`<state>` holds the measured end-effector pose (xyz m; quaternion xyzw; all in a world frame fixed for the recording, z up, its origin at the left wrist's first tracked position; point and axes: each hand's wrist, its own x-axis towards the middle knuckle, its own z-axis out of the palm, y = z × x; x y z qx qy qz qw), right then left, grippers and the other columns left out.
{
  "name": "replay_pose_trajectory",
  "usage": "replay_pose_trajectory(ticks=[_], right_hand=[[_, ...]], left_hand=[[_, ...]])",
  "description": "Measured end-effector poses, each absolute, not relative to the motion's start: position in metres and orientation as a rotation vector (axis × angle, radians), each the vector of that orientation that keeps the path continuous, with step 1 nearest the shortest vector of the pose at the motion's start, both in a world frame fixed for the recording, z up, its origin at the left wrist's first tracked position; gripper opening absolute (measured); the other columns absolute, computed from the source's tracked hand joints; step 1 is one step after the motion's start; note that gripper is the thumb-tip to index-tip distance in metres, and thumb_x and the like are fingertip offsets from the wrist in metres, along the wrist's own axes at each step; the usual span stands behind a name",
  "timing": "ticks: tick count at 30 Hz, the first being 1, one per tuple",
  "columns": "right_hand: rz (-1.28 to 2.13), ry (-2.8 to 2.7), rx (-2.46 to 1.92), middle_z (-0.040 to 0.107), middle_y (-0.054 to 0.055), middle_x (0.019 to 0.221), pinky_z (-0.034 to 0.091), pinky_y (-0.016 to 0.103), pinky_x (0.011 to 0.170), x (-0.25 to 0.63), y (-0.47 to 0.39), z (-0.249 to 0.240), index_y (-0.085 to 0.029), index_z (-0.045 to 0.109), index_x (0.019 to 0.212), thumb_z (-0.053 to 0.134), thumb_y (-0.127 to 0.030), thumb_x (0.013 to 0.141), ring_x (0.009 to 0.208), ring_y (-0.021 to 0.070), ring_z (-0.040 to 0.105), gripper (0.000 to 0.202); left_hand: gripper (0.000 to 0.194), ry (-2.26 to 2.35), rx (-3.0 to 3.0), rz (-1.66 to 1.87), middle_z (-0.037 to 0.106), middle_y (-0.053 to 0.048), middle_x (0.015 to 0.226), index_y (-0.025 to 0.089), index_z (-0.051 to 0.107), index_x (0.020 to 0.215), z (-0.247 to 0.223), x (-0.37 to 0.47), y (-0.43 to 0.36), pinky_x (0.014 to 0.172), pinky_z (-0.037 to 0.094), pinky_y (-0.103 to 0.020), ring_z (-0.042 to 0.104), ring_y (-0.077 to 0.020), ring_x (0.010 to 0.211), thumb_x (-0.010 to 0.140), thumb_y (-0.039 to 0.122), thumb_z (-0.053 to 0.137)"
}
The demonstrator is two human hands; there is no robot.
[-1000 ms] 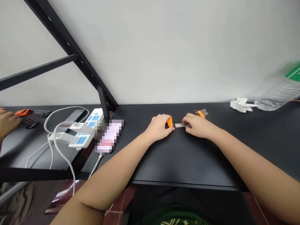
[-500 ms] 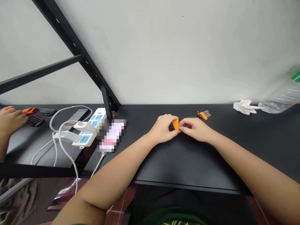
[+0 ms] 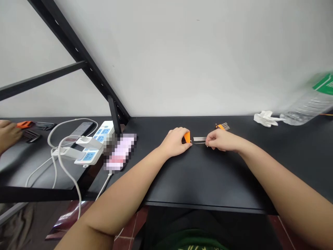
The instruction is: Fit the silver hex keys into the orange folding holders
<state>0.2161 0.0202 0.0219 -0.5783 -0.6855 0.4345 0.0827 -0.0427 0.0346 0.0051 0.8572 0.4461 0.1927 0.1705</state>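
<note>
Between the thumb and fingers of my left hand [image 3: 177,141] is an orange holder [image 3: 187,137], held at the middle of the black table [image 3: 208,180]. Several thin metal rods [image 3: 199,139] lie side by side to the right of the holder. My right hand [image 3: 222,140] has its fingertips pinched on a thin metal rod [image 3: 199,143] just in front of them; its other end reaches toward the holder. Behind my right hand lies a second orange holder [image 3: 222,126] with several metal rods in it.
A phone [image 3: 121,152] on a cable and a white power strip [image 3: 95,146] are at the left, beside a black metal frame [image 3: 114,114]. Another person's hand [image 3: 9,135] is at the far left. Crumpled tissue [image 3: 265,118] and a plastic bottle [image 3: 307,107] stand at the right.
My right hand has moved right, away from the orange holder. Metal rods now show between my two hands. The view has shifted slightly.
</note>
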Motion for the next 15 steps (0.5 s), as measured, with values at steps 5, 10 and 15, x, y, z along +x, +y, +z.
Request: replay_pose_trajectory(ticks=[5, 10, 15], right_hand=[[0.741, -2.246, -1.879, 0.068, 0.004, 0.071, 0.042, 0.031, 0.056, 0.221, 0.02, 0.03, -0.023, 0.066, 0.071, 0.064, -0.045, 0.088, 0.063, 0.0196, 0.062, 0.028], [0.436, -2.47, -1.553, 0.068, 0.011, 0.12, 0.052, 0.038, 0.086, 0.219, 0.015, 0.021, -0.023, 0.072, 0.111, 0.069, -0.036, 0.085, 0.105, 0.028, 0.064, 0.029], [0.417, -2.542, -1.491, 0.066, 0.011, 0.115, 0.05, 0.041, 0.092, 0.21, 0.018, 0.008, -0.021, 0.07, 0.105, 0.065, -0.028, 0.09, 0.108, 0.0286, 0.061, 0.018]], left_hand=[[0.03, 1.263, 2.415, 0.557, 0.07, -0.004, 0.107, 0.025, 0.064, 0.109, 0.006, -0.043, 0.034, 0.09, 0.053, -0.041, 0.065, -0.0258, 0.101, 0.083, 0.036, 0.074], [0.032, 1.257, 2.413, 0.603, 0.069, -0.005, 0.111, 0.024, 0.063, 0.114, 0.004, -0.042, 0.034, 0.09, 0.053, -0.04, 0.065, -0.0252, 0.103, 0.085, 0.034, 0.072], [0.035, 1.29, 2.412, 0.606, 0.068, -0.005, 0.111, 0.024, 0.063, 0.116, 0.0, -0.042, 0.036, 0.091, 0.052, -0.039, 0.065, -0.0244, 0.102, 0.084, 0.034, 0.073]])
